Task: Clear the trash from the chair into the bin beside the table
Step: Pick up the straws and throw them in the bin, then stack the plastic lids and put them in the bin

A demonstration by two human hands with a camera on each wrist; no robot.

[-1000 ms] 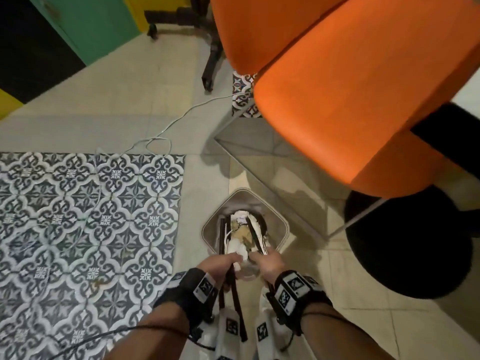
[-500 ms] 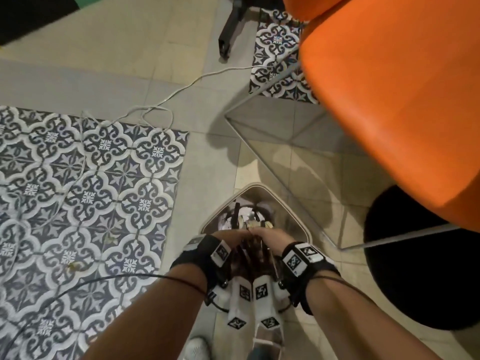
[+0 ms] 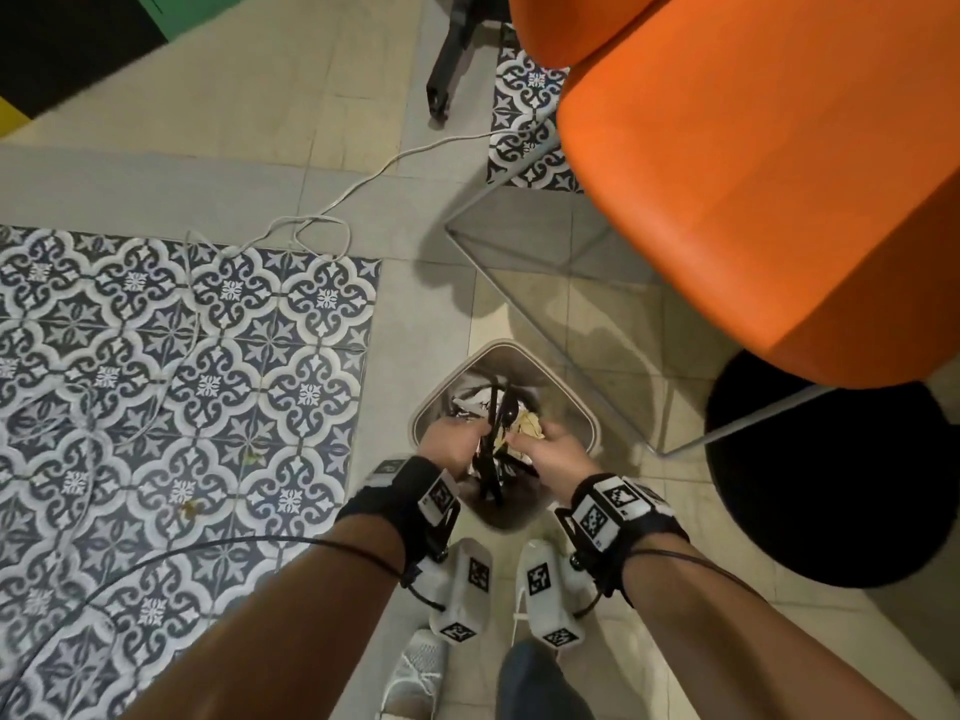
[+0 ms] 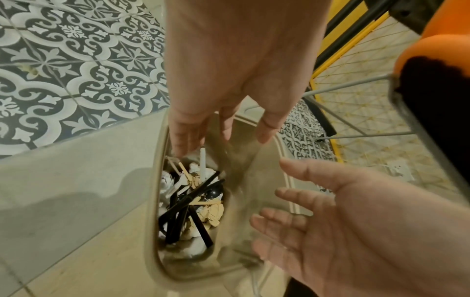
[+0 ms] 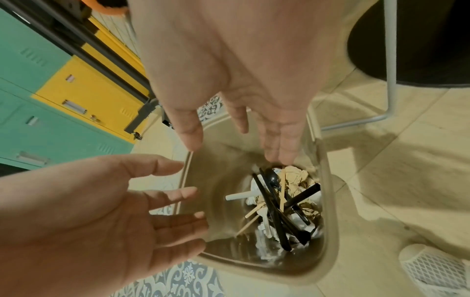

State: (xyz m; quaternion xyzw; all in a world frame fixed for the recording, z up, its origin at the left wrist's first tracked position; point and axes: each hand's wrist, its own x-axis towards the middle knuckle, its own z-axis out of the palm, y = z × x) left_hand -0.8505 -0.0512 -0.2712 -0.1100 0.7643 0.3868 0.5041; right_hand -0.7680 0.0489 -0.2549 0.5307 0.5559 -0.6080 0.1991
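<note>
From the head camera, the left hand (image 3: 451, 445) and the right hand (image 3: 551, 450) are hovering side by side over the mouth of the beige bin (image 3: 582, 407), which is standing on the floor tiles just beside the thin metal leg of the orange chair (image 3: 769, 200). The trash (image 3: 498, 418) is lying inside the bin, below and between the two hands.

From the left wrist, the left hand (image 4: 236, 66) is reaching down with its fingers (image 4: 184, 132) straight and spread, gripping nothing. The right hand (image 4: 361, 225) is facing it palm-in, fingers loose and apart. Black straws, wooden sticks and crumpled paper, the trash (image 4: 193, 205), are resting at the bottom of the bin (image 4: 150, 221), clear of both hands.

From the right wrist, the right hand (image 5: 241, 66) is hanging over the bin (image 5: 330, 241) with extended fingers, empty. The left hand (image 5: 96, 217) is lying open beside the rim. The trash (image 5: 279, 205) is sitting well beneath them.
</note>
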